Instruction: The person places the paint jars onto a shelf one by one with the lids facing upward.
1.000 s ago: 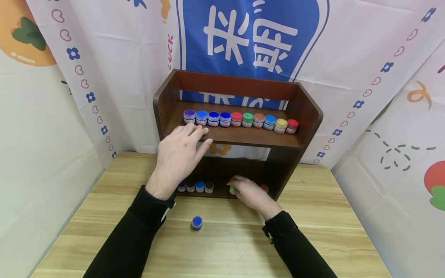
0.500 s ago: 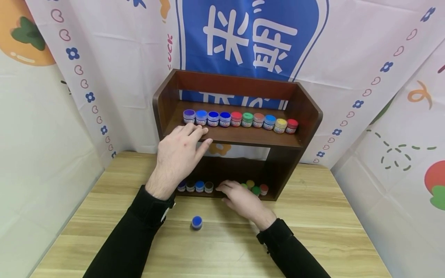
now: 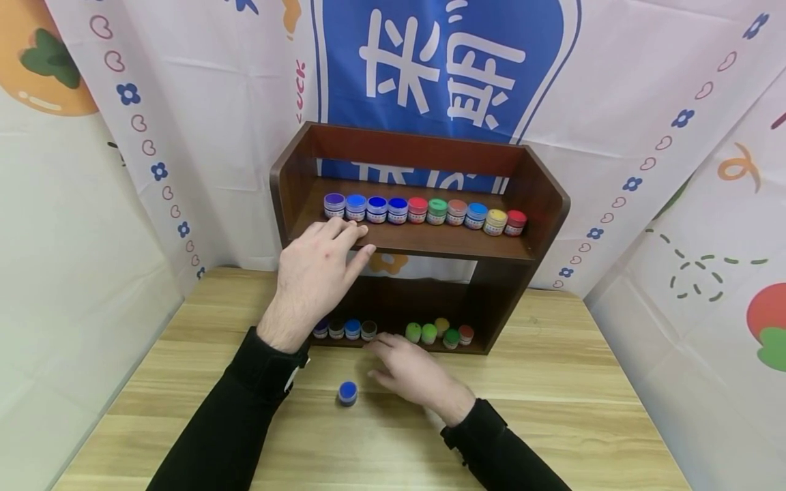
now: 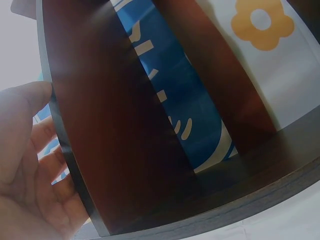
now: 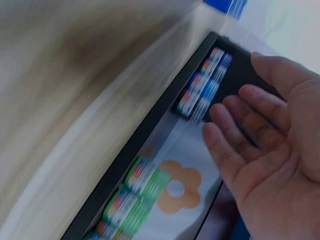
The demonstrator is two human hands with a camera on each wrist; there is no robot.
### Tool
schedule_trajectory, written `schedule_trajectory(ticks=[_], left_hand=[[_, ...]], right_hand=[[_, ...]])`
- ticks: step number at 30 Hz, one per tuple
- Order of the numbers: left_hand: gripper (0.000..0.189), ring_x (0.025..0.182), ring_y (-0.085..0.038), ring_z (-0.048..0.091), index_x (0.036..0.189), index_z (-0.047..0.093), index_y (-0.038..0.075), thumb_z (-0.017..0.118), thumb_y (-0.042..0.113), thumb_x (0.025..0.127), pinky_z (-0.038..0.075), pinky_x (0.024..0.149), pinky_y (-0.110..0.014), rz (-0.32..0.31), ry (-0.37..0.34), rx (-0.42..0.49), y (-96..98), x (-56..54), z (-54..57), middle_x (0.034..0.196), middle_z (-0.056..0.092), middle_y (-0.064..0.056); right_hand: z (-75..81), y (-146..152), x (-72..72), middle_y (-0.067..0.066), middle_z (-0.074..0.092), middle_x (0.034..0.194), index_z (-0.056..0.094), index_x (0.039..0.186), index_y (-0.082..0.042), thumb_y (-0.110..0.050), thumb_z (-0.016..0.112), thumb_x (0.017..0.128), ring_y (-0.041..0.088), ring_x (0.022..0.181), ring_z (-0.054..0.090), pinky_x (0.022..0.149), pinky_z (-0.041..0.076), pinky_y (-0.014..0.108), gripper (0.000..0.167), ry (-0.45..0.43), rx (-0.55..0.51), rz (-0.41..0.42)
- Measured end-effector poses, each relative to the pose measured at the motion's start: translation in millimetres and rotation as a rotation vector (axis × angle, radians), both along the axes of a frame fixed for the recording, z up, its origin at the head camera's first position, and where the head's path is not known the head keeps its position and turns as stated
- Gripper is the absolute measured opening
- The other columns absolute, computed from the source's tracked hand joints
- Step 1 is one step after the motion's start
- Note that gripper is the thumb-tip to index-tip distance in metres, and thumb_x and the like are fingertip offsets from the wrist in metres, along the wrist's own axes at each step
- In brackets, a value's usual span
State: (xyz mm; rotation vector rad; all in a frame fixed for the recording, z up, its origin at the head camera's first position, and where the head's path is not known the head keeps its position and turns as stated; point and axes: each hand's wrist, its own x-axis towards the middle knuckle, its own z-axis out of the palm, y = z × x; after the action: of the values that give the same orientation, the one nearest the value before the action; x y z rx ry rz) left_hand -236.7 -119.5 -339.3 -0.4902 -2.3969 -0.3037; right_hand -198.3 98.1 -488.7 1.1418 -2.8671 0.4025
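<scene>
My left hand [image 3: 316, 273] rests on the front edge of the upper shelf of a dark brown wooden rack [image 3: 442, 240]. In the left wrist view its thumb [image 4: 40, 95] lies at the board's edge, the fingers beyond it. My right hand [image 3: 408, 372] is in front of the lower shelf with fingers extended and nothing in them; the right wrist view shows its bare palm [image 5: 280, 165]. A blue-lidded paint jar [image 3: 347, 393] stands alone on the table, left of the right hand. Light green paint jars [image 3: 413, 332] stand on the lower shelf behind that hand.
Several paint jars [image 3: 417, 210] line the upper shelf in a row. On the lower shelf, blue and dark jars [image 3: 353, 330] stand left, with yellow, dark green [image 3: 451, 339] and red ones right. The rack stands on a wooden table [image 3: 552, 409] before printed curtains.
My right hand has let go of a light green jar on the lower shelf and moved left and toward the table's front. The left hand has not moved.
</scene>
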Motion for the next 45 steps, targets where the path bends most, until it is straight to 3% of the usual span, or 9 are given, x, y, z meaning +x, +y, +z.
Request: schedule_trajectory(ticks=[6,12,18,27,33,37,45], left_hand=[[0.047,0.126,-0.035,0.081,0.146,0.082,0.018,0.07,0.054,0.117,0.074,0.094,-0.049,0.002,0.001,-0.002,-0.1,-0.6,0.1,0.135,0.083,-0.01],[0.047,0.126,-0.036,0.081,0.147,0.082,0.018,0.07,0.054,0.117,0.074,0.094,-0.049,0.003,-0.005,-0.003,-0.3,-0.6,0.2,0.135,0.083,-0.01],[0.048,0.128,-0.036,0.081,0.146,0.082,0.018,0.069,0.054,0.118,0.074,0.096,-0.05,0.005,-0.002,-0.007,0.0,-0.5,0.0,0.137,0.083,-0.01],[0.047,0.128,-0.036,0.081,0.146,0.082,0.018,0.069,0.054,0.118,0.073,0.098,-0.05,0.004,0.002,-0.003,-0.2,0.0,-0.2,0.138,0.083,-0.01],[0.048,0.128,-0.036,0.081,0.146,0.082,0.018,0.069,0.054,0.118,0.073,0.098,-0.05,0.0,0.001,-0.001,0.3,-0.1,-0.4,0.137,0.083,-0.01],[0.047,0.128,-0.036,0.081,0.146,0.082,0.018,0.069,0.053,0.118,0.073,0.099,-0.05,-0.002,0.001,0.001,0.6,-0.3,-0.8,0.138,0.083,-0.01],[0.047,0.128,-0.036,0.081,0.146,0.082,0.017,0.069,0.053,0.118,0.073,0.097,-0.05,-0.003,0.01,0.002,0.2,-0.2,-0.8,0.138,0.083,-0.01]], right_hand=[[-0.6,-15.9,14.9,0.008,0.081,0.14,0.077,0.146,-0.006,-0.028,0.086,0.111,0.023,0.124,0.081,0.11,0.07,0.035,0.042,0.032,-0.04,-0.072],[-1.3,-33.8,31.3,0.007,0.081,0.135,0.079,0.143,-0.008,-0.033,0.087,0.109,0.023,0.119,0.082,0.103,0.071,0.034,0.042,0.011,-0.081,-0.173],[-6.4,-52.0,43.0,0.006,0.083,0.128,0.083,0.133,-0.01,-0.033,0.089,0.107,0.022,0.114,0.083,0.094,0.072,0.033,0.036,0.058,-0.087,-0.233],[-16.4,-67.0,53.1,-0.001,0.078,0.104,0.083,0.108,-0.014,-0.031,0.094,0.1,0.014,0.092,0.075,0.077,0.065,0.023,0.022,0.152,-0.025,-0.225],[-17.5,-69.6,53.3,-0.003,0.074,0.099,0.079,0.102,-0.017,-0.028,0.095,0.1,0.011,0.086,0.068,0.069,0.058,0.019,0.019,0.137,0.008,-0.221],[-13.5,-67.8,52.6,-0.002,0.076,0.103,0.081,0.106,-0.016,-0.027,0.095,0.101,0.013,0.09,0.07,0.069,0.06,0.019,0.018,0.107,-0.014,-0.222],[-5.6,-56.1,46.6,0.0,0.08,0.115,0.084,0.119,-0.012,-0.018,0.093,0.102,0.015,0.106,0.076,0.091,0.067,0.022,0.02,0.083,-0.059,-0.166]])
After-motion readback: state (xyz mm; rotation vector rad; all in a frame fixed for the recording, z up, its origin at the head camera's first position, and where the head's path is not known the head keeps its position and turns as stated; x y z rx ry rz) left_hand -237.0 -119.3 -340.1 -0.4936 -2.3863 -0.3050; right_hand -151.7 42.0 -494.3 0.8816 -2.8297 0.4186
